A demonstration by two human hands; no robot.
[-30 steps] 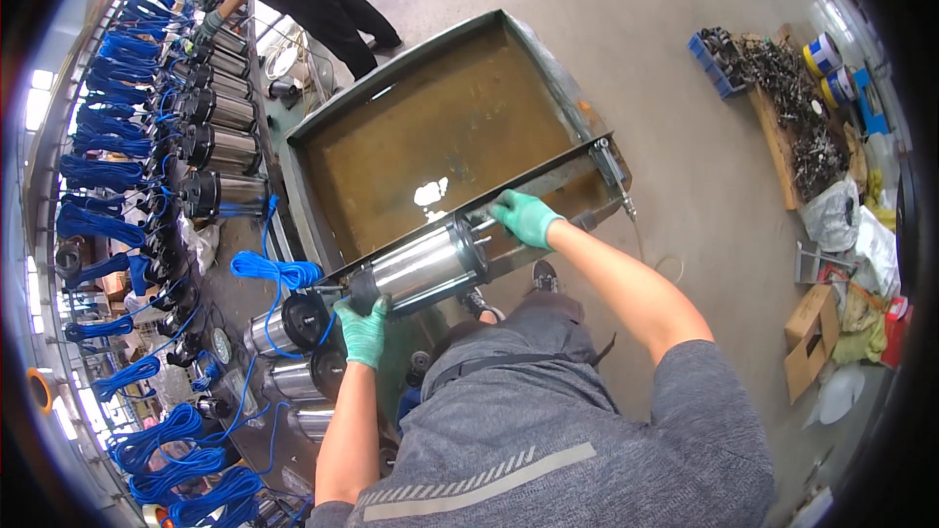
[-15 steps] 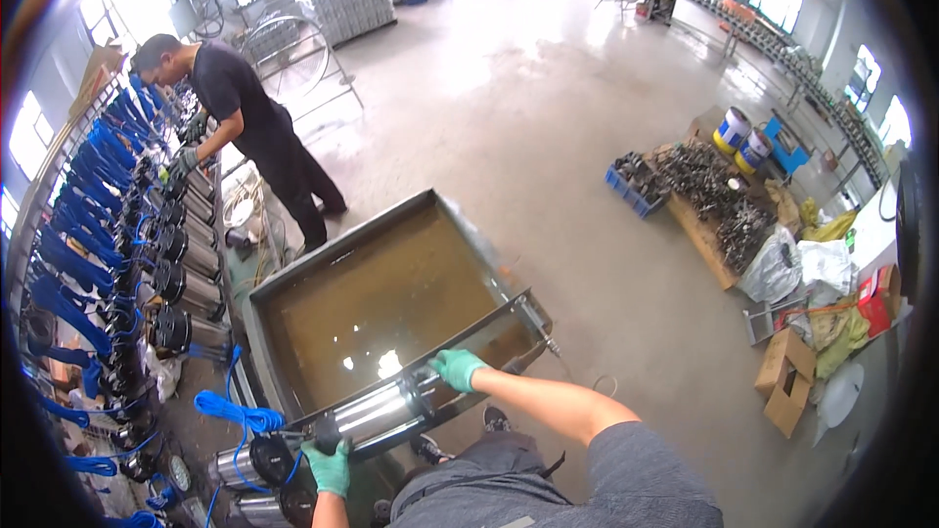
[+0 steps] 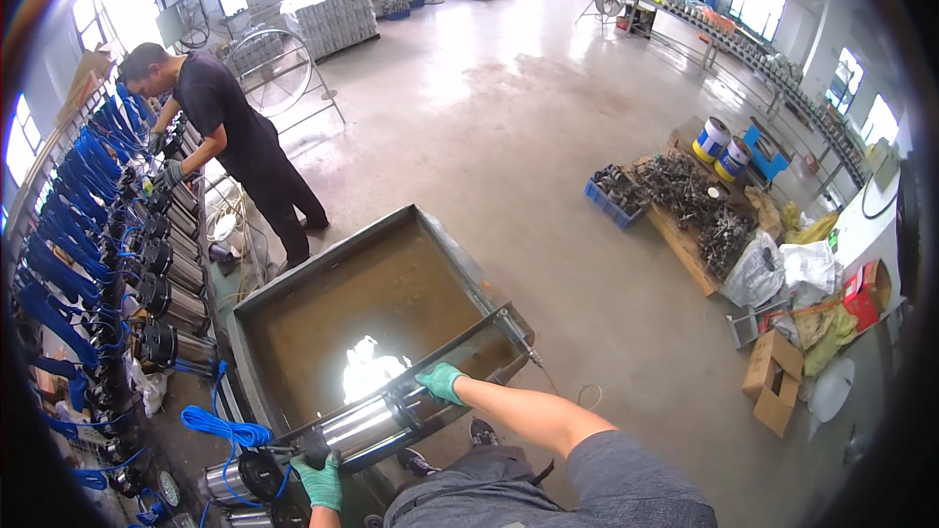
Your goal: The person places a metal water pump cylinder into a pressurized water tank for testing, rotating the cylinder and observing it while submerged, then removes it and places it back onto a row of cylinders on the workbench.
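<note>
Has steel cyl. (image 3: 357, 432) laid lengthwise along near edge of tank (image 3: 323, 262), toward tank's near L corner. Looks propped on or against dark bar (image 3: 471, 340) across tank's near end, prob. to let bar take some wt.; exact contact hidden. Held or steadied at both ends w/ 2 gloved hands, prob. to stop rolling on acct. of round body & to balance length.

At tank's near L corner, L hand (image 3: 320, 482): half-curled, thumb apart from fingers, touching dark end of steel cyl.; can't tell how firm. Over tank's near edge, R hand (image 3: 442, 383): w/ fingers bent down at other end of steel cyl.; can't tell how tight, or exact part under fingers.

So, between 2 hands, steel cyl.: just R of & beyond L hand, just L of & nearer than R hand.

Just off tank's near L corner, 1 blue cable coil (image 3: 225, 428), prob. set aside there to clear tank; can't tell if joined to steel cyl. Past tank's L side, co-worker (image 3: 230, 127) by row of similar cyls. (image 3: 176, 303), prob. lined up for reach.
</note>
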